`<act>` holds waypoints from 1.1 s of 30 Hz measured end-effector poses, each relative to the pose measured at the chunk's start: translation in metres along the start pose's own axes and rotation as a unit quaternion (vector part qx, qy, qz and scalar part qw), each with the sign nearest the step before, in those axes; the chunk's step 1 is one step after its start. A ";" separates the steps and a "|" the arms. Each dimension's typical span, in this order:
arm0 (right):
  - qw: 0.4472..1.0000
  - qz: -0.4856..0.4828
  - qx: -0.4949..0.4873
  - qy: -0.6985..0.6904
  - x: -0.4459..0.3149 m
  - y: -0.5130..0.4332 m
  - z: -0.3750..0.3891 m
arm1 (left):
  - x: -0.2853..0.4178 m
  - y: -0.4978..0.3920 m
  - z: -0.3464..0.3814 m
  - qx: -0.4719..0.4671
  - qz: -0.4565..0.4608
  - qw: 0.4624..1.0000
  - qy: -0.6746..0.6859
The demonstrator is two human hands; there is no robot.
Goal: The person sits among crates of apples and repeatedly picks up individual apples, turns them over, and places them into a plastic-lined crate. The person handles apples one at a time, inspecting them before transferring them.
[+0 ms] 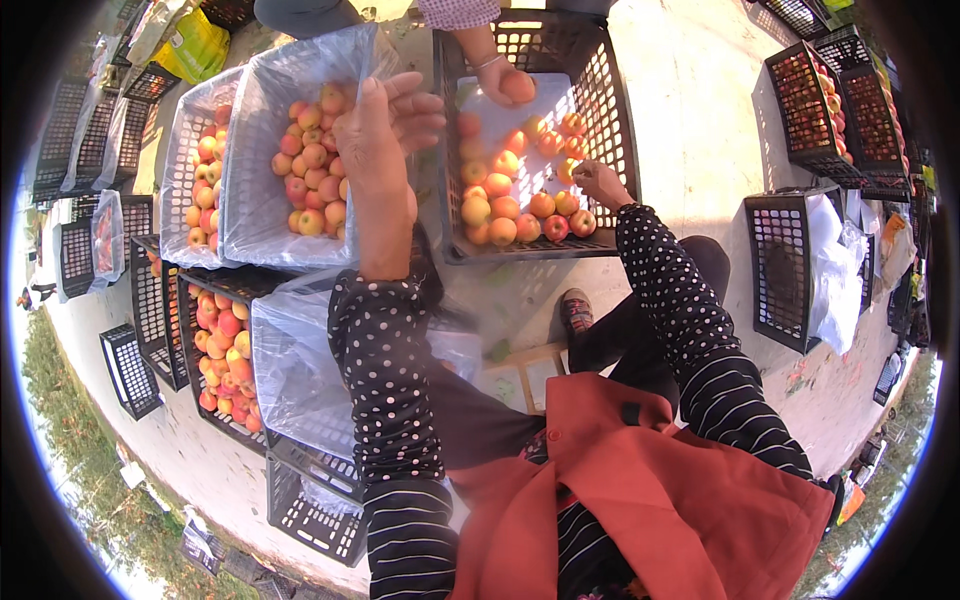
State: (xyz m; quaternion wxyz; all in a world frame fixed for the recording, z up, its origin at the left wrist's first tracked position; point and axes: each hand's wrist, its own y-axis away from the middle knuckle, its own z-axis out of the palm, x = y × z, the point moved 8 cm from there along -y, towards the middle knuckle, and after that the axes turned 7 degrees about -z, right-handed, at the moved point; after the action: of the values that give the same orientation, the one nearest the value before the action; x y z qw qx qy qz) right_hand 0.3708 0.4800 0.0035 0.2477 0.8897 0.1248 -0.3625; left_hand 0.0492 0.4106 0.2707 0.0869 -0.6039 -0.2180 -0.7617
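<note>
My left hand (pixel 382 135) is raised over the edge of a crate lined with clear plastic (pixel 259 142). Its fingers are apart and hold nothing. Red-and-yellow apples (pixel 315 176) lie heaped in that crate, partly hidden by my hand and forearm. In the black slotted crate (pixel 616 142) before me, my right hand (pixel 600 185) has curled fingers beside an apple (pixel 568 171); whether they grip it cannot be made out. More apples (pixel 499 184) sit around a pale sheet (pixel 487 112) on this crate's floor. Another person's hand (pixel 496 79) holds an apple (pixel 517 88) over its far end.
Left of me are a second lined crate (pixel 171 150) of apples, a black crate (pixel 262 442) of apples and a plastic-lined crate (pixel 300 367). To the right stand a crate draped with white plastic (pixel 780 262) and stacked apple crates (pixel 799 105). A wooden frame (pixel 525 364) lies near my foot.
</note>
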 end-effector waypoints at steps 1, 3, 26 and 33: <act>0.996 -0.021 -0.001 0.087 0.001 -0.005 0.007 | 0.001 -0.001 -0.002 0.003 0.001 1.000 -0.003; 0.990 -0.024 -0.042 0.135 0.007 -0.015 0.030 | 0.002 -0.002 -0.006 0.008 0.008 1.000 -0.011; 0.992 0.072 0.064 -0.087 0.004 -0.108 0.176 | 0.003 0.009 -0.007 0.035 -0.008 0.999 -0.039; 0.992 0.048 0.067 -0.098 0.002 -0.111 0.223 | 0.011 0.019 -0.002 0.025 -0.022 0.999 -0.027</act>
State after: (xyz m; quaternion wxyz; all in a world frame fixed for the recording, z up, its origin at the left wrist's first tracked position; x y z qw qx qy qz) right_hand 0.1973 0.4554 -0.1741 0.2153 0.8695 0.0323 -0.4434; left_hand 0.0523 0.3938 0.2853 0.0795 -0.6172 -0.2525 -0.7410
